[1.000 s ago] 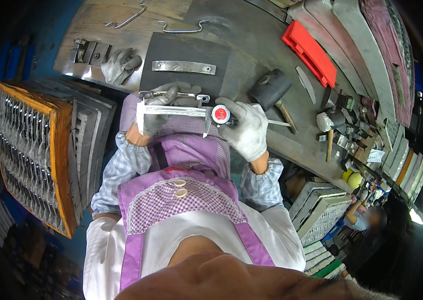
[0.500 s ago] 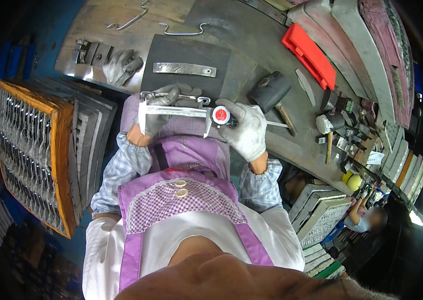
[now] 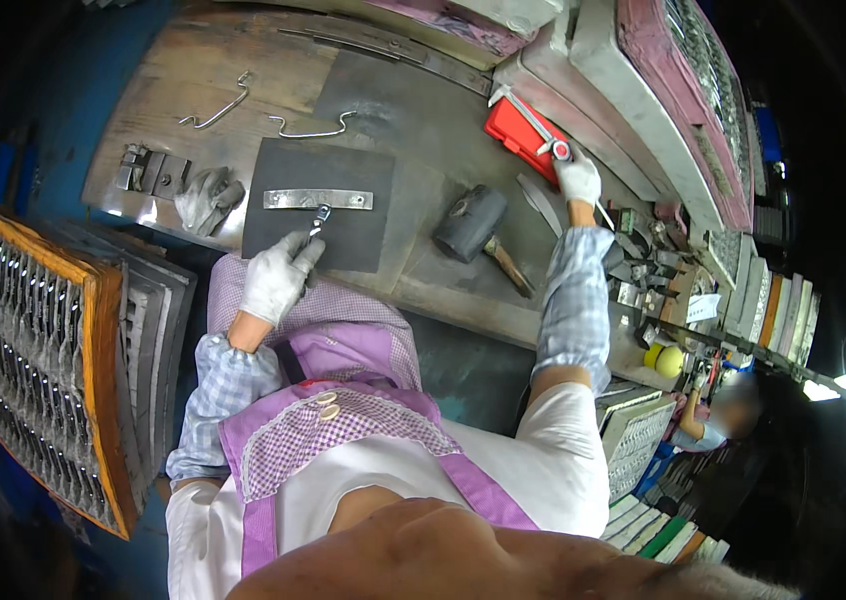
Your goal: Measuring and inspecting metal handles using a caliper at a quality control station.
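Note:
My gloved left hand [image 3: 278, 276] is closed on a shiny metal part with a ringed end [image 3: 322, 214], whose other end is hidden in the fingers. It is held over the dark square pad [image 3: 355, 240], close to a curved metal strip [image 3: 318, 200] lying there. Far to the right, my gloved right hand [image 3: 578, 180] grips a caliper with a red dial [image 3: 560, 151]. The caliper's jaws point away from me, over the red case [image 3: 515, 133] on the bench.
A black-headed mallet [image 3: 471, 222] lies mid-bench beside a thin pale curved strip [image 3: 540, 205]. Two bent metal rods [image 3: 311, 133], a crumpled glove [image 3: 208, 201] and a metal block fixture [image 3: 151, 170] sit left. Stacked padded racks [image 3: 43, 360] stand at left; another person [image 3: 708, 415] is at far right.
My right hand has carried the caliper away from the metal part, rightward and forward to the red case. My left hand has moved the part onto the pad area. The view has shifted.

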A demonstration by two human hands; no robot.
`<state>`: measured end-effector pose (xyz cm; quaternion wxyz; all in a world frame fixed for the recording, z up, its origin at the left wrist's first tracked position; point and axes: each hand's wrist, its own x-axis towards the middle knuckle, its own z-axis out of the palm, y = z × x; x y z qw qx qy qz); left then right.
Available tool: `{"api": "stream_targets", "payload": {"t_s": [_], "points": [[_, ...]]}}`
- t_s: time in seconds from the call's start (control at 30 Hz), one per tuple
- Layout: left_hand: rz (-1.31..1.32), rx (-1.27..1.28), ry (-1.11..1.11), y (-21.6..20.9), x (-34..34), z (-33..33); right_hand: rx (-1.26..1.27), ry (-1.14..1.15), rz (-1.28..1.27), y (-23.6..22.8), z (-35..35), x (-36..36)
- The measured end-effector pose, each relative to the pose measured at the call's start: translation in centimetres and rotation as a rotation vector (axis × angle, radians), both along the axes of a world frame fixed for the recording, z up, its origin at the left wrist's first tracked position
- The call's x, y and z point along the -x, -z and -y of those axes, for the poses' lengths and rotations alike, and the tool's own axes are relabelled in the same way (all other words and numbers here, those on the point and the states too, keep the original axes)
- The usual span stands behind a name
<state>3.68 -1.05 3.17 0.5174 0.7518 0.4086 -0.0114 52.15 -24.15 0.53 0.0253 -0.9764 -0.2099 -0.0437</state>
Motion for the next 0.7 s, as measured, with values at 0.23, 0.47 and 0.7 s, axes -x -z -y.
{"api": "stream_targets", "payload": {"t_s": [0.23,0.47,0.7], "points": [[-0.003,-0.147,0.062,0.3,5.7,-1.8,-0.612,-0.362,0.129,3.9,4.7,21.4],[0.377,-0.594,0.175,-0.9,3.0,-3.3,-0.696,0.052,-0.646,1.2,-0.2,26.4],[0.197,-0.501,0.214,0.9,-0.3,-2.8,-0.555,-0.875,0.21,-0.2,-0.7,32.1]]}}
